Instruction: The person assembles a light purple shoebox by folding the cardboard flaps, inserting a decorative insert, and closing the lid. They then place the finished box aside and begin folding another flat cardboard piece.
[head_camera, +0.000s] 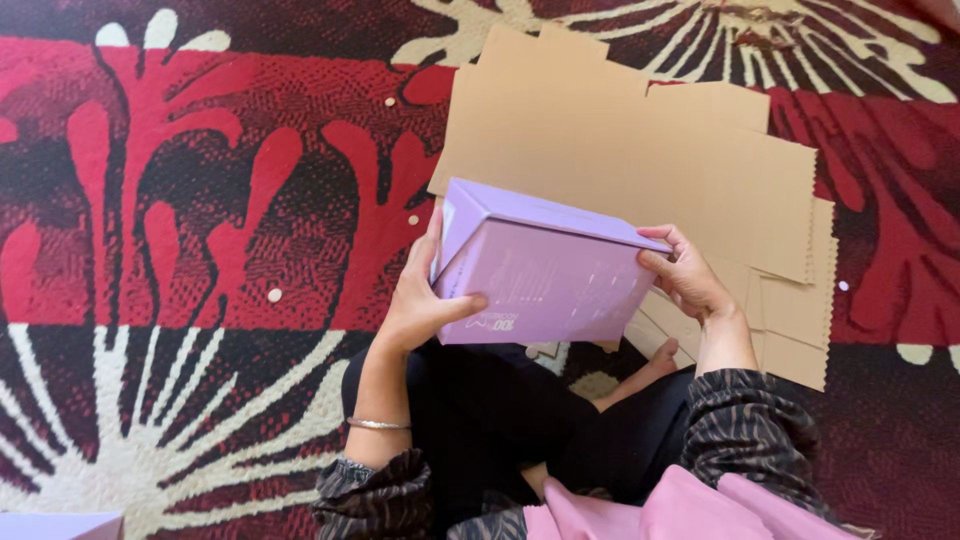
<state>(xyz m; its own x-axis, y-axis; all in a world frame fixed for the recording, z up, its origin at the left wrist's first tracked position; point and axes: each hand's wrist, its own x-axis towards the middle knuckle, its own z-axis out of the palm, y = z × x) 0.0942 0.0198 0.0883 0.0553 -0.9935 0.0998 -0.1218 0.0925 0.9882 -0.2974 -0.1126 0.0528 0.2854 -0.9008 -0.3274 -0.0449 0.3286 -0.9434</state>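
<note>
A lilac cardboard box (545, 270) is held above my lap, tilted with one long side facing up. My left hand (420, 295) grips its left end, thumb across the front face. My right hand (690, 275) holds the right end, fingers curled over the top edge. A thin silver bangle (378, 424) circles my left wrist. Both sleeves are dark and patterned.
Flat brown cardboard sheets (650, 140) lie stacked on the red, black and white patterned carpet (200, 200) just beyond the box. My legs in black trousers (500, 420) are folded below. Pink cloth (650, 510) sits at the bottom edge. Another lilac corner (60, 525) shows at bottom left.
</note>
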